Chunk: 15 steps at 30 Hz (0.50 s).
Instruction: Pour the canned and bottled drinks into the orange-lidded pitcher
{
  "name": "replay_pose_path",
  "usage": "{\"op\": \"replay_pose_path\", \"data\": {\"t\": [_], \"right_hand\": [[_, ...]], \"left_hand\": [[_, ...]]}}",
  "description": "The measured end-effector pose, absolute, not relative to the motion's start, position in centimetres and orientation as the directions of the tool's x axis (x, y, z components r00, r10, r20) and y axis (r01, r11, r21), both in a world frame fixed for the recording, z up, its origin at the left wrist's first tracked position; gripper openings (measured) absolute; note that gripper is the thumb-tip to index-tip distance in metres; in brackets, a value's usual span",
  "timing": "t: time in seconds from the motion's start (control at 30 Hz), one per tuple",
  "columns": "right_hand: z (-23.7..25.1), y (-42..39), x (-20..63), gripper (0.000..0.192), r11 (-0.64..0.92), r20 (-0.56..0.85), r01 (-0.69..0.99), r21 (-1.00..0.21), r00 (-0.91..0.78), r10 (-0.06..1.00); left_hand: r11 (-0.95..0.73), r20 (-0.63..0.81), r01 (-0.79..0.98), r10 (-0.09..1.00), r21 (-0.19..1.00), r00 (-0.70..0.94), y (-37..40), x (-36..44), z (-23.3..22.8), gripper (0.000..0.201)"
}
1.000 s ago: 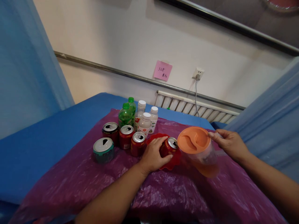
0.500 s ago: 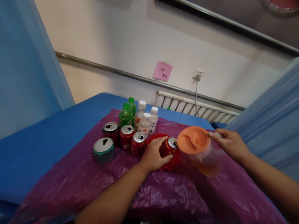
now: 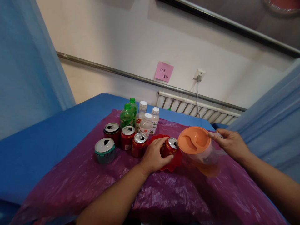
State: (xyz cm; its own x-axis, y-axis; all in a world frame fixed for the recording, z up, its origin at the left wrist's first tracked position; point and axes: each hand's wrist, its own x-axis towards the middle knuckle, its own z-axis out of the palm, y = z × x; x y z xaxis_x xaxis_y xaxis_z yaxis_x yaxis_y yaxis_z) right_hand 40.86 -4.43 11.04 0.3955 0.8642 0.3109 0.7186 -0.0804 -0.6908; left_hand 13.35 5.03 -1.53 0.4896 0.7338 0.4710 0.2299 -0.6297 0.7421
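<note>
Left hand grip wraps the red can in the red dish; right hand grip closed on the tilted pitcher handle beside it: advise keeping the can steady.

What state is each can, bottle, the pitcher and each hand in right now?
Red can in the red dish: opened, upright, held by left hand.
Three red cans in a row: opened, upright.
Teal can: opened, upright.
Green and white plastic bottles: capped, upright.
Clear pitcher with orange lid: lid on, tilted, right hand at handle.
</note>
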Motion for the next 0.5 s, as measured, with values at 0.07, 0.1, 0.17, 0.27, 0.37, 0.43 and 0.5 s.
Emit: {"op": "replay_pose_path", "data": {"t": [0.07,0.1,0.17,0.27,0.37,0.43,0.5], "right_hand": [[11.01,-4.39,40.80,0.072,-0.064,0.326,0.723,-0.687,0.387,0.863],[10.98,-4.37,40.81,0.072,-0.057,0.333,0.727,-0.684,0.381,0.863],[10.91,-4.34,40.89,0.071,-0.049,0.340,0.734,-0.678,0.372,0.864],[10.79,-4.32,41.08,0.069,-0.059,0.327,0.729,-0.682,0.376,0.867],[10.73,-4.30,41.18,0.067,-0.078,0.301,0.721,-0.689,0.382,0.874],[10.75,-4.28,41.15,0.066,-0.090,0.292,0.723,-0.685,0.386,0.875],[10.81,-4.26,41.07,0.066,-0.099,0.292,0.728,-0.678,0.390,0.873]], "left_hand": [[-0.626,0.467,0.233,0.736,0.744,0.490,5.05,13.34,-1.59,0.069],[-0.624,0.465,0.235,0.738,0.745,0.489,5.07,13.35,-1.62,0.069],[-0.622,0.464,0.234,0.741,0.747,0.485,5.09,13.36,-1.68,0.069],[-0.620,0.464,0.231,0.742,0.750,0.484,5.13,13.36,-1.75,0.068],[-0.618,0.460,0.237,0.743,0.749,0.486,5.18,13.36,-1.82,0.068],[-0.617,0.458,0.240,0.745,0.749,0.485,5.21,13.37,-1.86,0.068],[-0.615,0.456,0.241,0.747,0.751,0.485,5.22,13.38,-1.89,0.069]]}}
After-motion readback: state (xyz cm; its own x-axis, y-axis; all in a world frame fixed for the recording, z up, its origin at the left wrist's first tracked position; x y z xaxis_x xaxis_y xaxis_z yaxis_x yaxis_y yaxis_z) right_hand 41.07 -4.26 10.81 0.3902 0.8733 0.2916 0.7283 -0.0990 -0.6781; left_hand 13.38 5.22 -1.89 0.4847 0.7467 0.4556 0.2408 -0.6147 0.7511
